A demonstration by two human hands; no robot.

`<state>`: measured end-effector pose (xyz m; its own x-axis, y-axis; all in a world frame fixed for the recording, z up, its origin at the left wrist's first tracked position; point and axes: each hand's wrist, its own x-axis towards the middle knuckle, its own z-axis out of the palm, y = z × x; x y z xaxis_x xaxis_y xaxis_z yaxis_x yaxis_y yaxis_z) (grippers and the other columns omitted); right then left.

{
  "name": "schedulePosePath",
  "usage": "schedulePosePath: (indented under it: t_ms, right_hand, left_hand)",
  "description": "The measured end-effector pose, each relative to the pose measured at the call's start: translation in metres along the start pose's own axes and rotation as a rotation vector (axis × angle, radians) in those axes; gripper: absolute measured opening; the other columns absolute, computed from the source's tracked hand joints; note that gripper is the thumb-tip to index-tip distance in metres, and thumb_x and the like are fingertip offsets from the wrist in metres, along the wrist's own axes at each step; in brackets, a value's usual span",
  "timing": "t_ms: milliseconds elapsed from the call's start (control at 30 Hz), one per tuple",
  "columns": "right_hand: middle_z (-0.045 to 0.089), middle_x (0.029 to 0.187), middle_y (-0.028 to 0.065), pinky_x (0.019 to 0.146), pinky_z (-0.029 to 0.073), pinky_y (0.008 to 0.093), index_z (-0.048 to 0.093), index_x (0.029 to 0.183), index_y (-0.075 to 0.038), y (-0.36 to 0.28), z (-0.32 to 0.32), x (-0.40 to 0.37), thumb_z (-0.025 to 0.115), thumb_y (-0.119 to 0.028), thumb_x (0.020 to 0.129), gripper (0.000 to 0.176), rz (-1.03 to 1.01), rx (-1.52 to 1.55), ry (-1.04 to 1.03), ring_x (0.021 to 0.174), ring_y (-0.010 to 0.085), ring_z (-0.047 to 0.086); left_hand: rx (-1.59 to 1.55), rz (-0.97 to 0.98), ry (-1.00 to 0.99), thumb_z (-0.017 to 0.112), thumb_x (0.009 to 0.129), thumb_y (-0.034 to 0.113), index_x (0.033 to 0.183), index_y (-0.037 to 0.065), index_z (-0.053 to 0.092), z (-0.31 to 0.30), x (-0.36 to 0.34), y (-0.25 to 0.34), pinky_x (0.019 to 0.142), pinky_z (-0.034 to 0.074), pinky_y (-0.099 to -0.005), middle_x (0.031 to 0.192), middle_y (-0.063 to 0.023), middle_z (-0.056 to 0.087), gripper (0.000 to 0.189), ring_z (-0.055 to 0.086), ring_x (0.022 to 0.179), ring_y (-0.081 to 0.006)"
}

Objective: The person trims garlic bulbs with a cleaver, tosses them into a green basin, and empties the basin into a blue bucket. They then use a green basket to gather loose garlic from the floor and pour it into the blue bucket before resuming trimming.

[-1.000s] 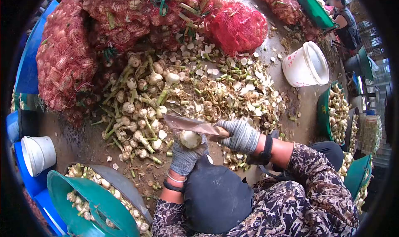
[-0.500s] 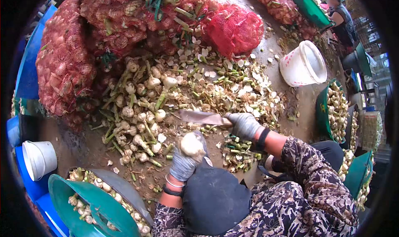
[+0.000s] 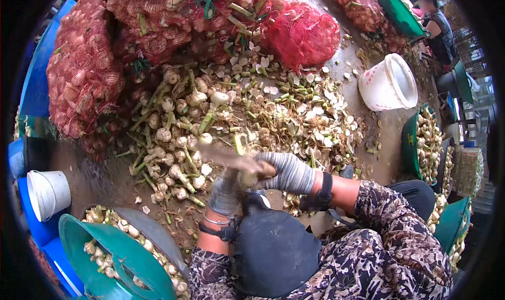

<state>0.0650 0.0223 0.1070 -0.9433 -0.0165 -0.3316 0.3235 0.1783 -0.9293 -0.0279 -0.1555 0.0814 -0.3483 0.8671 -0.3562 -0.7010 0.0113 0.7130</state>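
My right hand (image 3: 286, 173), in a grey glove, is closed round the wooden handle of a knife (image 3: 225, 158). Its blade, smeared by motion, points left and crosses just above my left hand (image 3: 225, 193). That gloved hand is closed on a garlic bulb (image 3: 247, 180), which the knife and my right hand partly cover. A green stem (image 3: 240, 143) sticks up beyond the blade. Both hands meet over my dark-covered knee (image 3: 276, 252). Ahead and to the left lies a heap of garlic with stems (image 3: 171, 137).
Cut stems and peelings (image 3: 310, 121) litter the floor ahead. Red mesh sacks (image 3: 84, 73) of garlic rise behind the heap. A white bucket (image 3: 381, 84) stands at right, green tubs (image 3: 410, 142) of bulbs beyond. A green basin (image 3: 79, 237) sits at lower left. Another person (image 3: 439, 31) works far right.
My right hand has moved left and down, bringing the knife across to the garlic bulb in my left hand. The bulb has turned, and a green stem now shows above the blade.
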Motion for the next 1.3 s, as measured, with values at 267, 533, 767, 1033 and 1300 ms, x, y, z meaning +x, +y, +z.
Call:
schedulePosePath:
  t_ms: [267,533,767,1033,1300]
  right_hand:
    - [0.067,0.104,0.0117,0.082,0.052,0.0386,0.059,0.12,-0.015,-0.032,-0.028,-0.019,0.075,-0.036,0.079,0.048,-0.118,-0.51,-0.041,0.094,0.031,0.066]
    - [0.067,0.087,0.0177,0.072,0.05,0.0404,0.063,0.106,-0.008,0.058,-0.04,-0.033,0.071,-0.031,0.081,0.035,0.304,-0.416,0.164,0.082,0.033,0.067]
    - [0.068,0.083,0.0108,0.072,0.05,0.0361,0.065,0.103,-0.008,0.05,-0.023,-0.013,0.072,-0.031,0.082,0.032,0.323,-0.269,0.223,0.076,0.0194,0.063]
    - [0.068,0.085,0.0022,0.075,0.05,0.0293,0.066,0.101,-0.007,0.066,-0.029,-0.016,0.073,-0.023,0.084,0.024,0.355,-0.271,0.23,0.079,0.0072,0.058]
    - [0.067,0.083,0.015,0.071,0.051,0.0399,0.065,0.103,-0.01,0.042,-0.03,-0.002,0.069,-0.024,0.08,0.027,0.3,-0.376,0.186,0.079,0.0325,0.067]
  left_hand:
    - [1.02,0.258,0.302,0.055,0.095,0.021,0.122,0.004,0.057,-0.085,0.002,-0.092,0.094,0.048,-0.037,0.113,-0.0129,0.062,0.032,0.059,0.102,-0.0242]
    - [-0.45,1.02,0.17,0.064,0.084,0.012,0.13,0.008,0.045,0.017,-0.101,0.087,0.087,0.046,-0.0377,0.117,-0.0038,0.055,0.05,0.053,0.105,-0.0189]
    - [-0.393,1.022,-0.04,0.051,0.095,0.024,0.13,0.009,0.051,-0.024,-0.127,0.109,0.077,0.042,-0.0356,0.105,-0.0027,0.06,0.038,0.054,0.09,-0.0187]
    - [1.476,0.116,1.37,0.071,0.083,0.036,0.119,-0.002,0.059,-0.15,0.02,-0.011,0.097,0.044,-0.0404,0.12,-0.0184,0.06,0.054,0.056,0.112,-0.0342]
    - [1.716,-0.443,1.168,0.065,0.074,0.065,0.124,0.009,0.06,-0.181,0.059,0.014,0.098,0.042,-0.0453,0.12,-0.0208,0.061,0.075,0.053,0.118,-0.0348]
